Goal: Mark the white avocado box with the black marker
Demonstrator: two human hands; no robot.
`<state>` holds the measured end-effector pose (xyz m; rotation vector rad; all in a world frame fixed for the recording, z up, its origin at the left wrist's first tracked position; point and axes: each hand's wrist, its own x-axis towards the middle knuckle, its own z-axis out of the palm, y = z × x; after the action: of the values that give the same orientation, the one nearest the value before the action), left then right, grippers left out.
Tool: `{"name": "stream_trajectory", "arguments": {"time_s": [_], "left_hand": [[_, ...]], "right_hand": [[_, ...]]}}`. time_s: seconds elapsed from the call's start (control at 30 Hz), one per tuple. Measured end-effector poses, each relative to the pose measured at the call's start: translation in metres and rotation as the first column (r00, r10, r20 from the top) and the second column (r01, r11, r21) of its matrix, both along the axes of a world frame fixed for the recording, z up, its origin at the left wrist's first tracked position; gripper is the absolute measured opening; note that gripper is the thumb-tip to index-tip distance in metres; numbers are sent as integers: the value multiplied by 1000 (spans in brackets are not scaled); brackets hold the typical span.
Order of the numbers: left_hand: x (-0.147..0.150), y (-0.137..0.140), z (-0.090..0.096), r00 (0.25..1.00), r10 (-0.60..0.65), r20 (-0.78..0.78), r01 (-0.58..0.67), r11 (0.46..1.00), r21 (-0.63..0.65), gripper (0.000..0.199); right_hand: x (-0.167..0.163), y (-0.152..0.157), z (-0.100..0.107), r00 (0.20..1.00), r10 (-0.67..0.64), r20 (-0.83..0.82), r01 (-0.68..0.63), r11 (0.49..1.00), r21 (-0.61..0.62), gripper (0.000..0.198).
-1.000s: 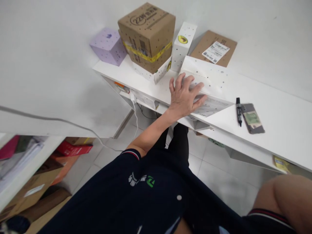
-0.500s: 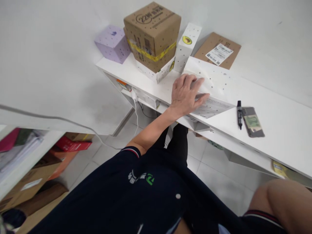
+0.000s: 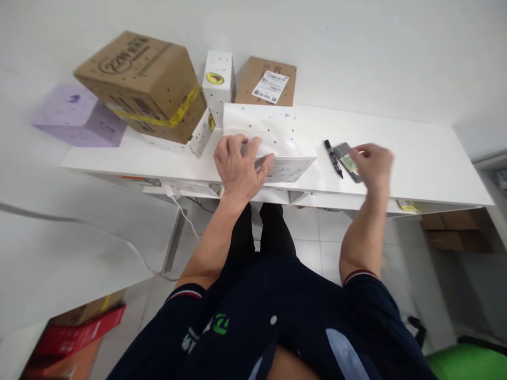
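Left hand (image 3: 241, 163) lies flat, fingers spread, on the white flat parcel (image 3: 269, 140) at the desk's (image 3: 415, 158) front edge, pinning it. Right hand (image 3: 372, 162), blurred, loosely curled over the phone (image 3: 344, 154) beside the black marker (image 3: 333, 158); grip cannot be told.

Brown carton (image 3: 142, 84), yellow tape; lilac box (image 3: 77, 116); white parcel (image 3: 269, 140), dark dots; black marker (image 3: 333, 158).

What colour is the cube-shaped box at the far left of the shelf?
Pale purple box, clearest in the head view.
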<state>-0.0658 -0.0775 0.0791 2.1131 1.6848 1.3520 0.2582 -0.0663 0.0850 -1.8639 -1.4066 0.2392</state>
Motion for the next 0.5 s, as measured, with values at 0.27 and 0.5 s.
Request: {"name": "stream_trajectory", "arguments": {"time_s": [0.27, 0.5], "left_hand": [[-1, 4, -1, 958, 95, -271, -60, 989, 135, 48], [-2, 5, -3, 943, 116, -313, -66, 984, 165, 52]], "right_hand": [[-27, 42, -38, 875, 8, 485, 331, 722, -608, 38], [-23, 20, -13, 965, -243, 102, 258, 950, -174, 19]]}}
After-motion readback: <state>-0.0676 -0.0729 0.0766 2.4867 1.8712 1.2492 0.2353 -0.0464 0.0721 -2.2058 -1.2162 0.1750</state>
